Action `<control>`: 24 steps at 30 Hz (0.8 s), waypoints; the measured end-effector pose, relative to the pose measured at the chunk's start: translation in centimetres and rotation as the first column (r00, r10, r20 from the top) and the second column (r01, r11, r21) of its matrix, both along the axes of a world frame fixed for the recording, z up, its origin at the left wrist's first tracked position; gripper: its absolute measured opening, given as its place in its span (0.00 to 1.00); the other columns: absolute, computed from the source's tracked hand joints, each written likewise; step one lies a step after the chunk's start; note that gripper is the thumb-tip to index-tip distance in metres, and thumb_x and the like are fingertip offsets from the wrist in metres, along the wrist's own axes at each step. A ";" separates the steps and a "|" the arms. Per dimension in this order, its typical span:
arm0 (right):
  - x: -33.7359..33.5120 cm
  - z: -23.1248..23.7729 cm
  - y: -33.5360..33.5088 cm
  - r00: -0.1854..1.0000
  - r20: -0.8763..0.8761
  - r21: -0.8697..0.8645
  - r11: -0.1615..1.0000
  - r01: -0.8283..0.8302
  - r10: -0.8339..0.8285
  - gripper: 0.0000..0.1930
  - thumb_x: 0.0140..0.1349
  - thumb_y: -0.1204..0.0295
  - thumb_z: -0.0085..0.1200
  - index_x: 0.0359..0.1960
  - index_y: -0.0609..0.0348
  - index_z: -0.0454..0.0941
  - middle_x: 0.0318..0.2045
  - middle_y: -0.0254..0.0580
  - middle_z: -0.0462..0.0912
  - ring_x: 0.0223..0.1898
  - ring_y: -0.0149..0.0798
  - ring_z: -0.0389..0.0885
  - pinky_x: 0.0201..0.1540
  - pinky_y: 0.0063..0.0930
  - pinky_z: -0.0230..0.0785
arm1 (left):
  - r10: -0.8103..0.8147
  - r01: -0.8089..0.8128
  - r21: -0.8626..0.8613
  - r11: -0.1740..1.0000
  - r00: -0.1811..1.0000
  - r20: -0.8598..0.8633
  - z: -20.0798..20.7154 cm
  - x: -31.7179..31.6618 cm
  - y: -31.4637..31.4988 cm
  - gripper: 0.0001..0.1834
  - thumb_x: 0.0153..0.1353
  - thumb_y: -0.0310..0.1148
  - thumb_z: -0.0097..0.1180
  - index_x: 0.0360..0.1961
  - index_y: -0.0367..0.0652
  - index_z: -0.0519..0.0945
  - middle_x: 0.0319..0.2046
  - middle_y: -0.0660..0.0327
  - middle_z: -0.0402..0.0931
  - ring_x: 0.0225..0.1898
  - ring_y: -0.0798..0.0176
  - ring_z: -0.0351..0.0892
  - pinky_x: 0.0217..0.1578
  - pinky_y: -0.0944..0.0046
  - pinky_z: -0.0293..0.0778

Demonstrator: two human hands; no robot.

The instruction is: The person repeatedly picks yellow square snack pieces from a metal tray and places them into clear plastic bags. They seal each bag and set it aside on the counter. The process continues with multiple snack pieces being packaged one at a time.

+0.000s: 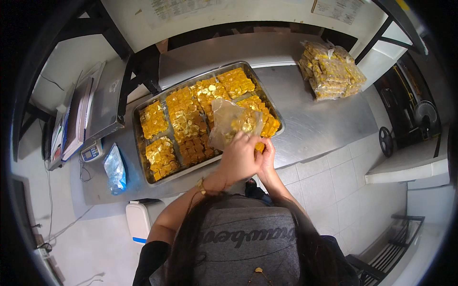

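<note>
Over the near right part of a large metal tray (281,127), my two hands are close together. My left hand (240,155), with a bracelet at the wrist, is closed on the edge of a clear plastic bag (223,117). Gold-wrapped pieces show through the bag's right part. My right hand (268,156) curls against the left, with a small gold-wrapped piece (260,147) at its fingers; part of its grip is hidden. Blocks of gold-wrapped pieces (181,114) lie in rows in the tray, some orange, some shiny.
Filled clear bags (331,71) are stacked at the back right of the steel table (315,128). Left of the tray lie a blue-and-white plastic packet (115,169) and a small scale (91,151). A metal box (107,100) and folders (78,114) stand farther left. A white bin (138,221) stands below.
</note>
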State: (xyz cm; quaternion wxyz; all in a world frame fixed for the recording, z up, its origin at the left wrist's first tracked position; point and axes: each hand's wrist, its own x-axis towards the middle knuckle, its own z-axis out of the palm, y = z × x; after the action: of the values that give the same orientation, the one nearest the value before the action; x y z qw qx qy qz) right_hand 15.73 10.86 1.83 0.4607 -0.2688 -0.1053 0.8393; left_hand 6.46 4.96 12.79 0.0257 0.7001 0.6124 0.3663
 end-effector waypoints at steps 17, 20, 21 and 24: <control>-1.0 1.3 -0.8 0.953 -0.067 0.233 0.933 -0.273 0.295 0.23 0.53 0.73 0.44 0.54 0.57 0.63 0.48 0.43 0.72 0.48 0.41 0.73 0.50 0.36 0.68 | 0.199 -0.272 -0.244 0.931 0.937 -0.286 2.8 0.6 9.6 0.05 0.46 0.26 0.53 0.24 0.38 0.79 0.23 0.50 0.78 0.27 0.50 0.81 0.25 0.55 0.77; -1.3 -0.5 0.0 0.958 -0.195 -0.078 0.970 -0.231 0.212 0.19 0.56 0.69 0.46 0.51 0.57 0.66 0.46 0.43 0.74 0.47 0.41 0.74 0.50 0.35 0.68 | 0.116 -0.199 -0.177 0.964 0.911 -0.397 1.7 3.9 8.2 0.05 0.48 0.27 0.53 0.20 0.42 0.81 0.23 0.53 0.79 0.25 0.57 0.82 0.24 0.59 0.77; -1.0 -0.5 0.2 0.957 -0.216 -0.119 0.967 -0.224 0.195 0.19 0.56 0.69 0.46 0.50 0.57 0.67 0.45 0.43 0.74 0.46 0.41 0.74 0.50 0.35 0.68 | 0.084 -0.170 -0.168 0.971 0.901 -0.425 1.4 4.6 7.4 0.05 0.47 0.26 0.53 0.20 0.42 0.81 0.23 0.53 0.79 0.24 0.58 0.82 0.23 0.60 0.77; 0.2 0.4 1.3 0.946 -0.259 -0.068 0.974 -0.218 0.194 0.17 0.56 0.69 0.47 0.48 0.58 0.68 0.43 0.43 0.75 0.45 0.41 0.75 0.50 0.35 0.69 | -0.024 -0.087 -0.264 0.961 0.920 -0.392 -0.6 6.8 5.5 0.10 0.45 0.24 0.54 0.32 0.34 0.77 0.34 0.46 0.77 0.27 0.52 0.82 0.25 0.60 0.78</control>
State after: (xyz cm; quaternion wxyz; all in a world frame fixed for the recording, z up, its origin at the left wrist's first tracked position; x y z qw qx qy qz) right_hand 15.89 12.15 2.25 0.3667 -0.1700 -0.0337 0.9141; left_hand 13.25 10.51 12.22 -0.0060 0.7386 0.6614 0.1304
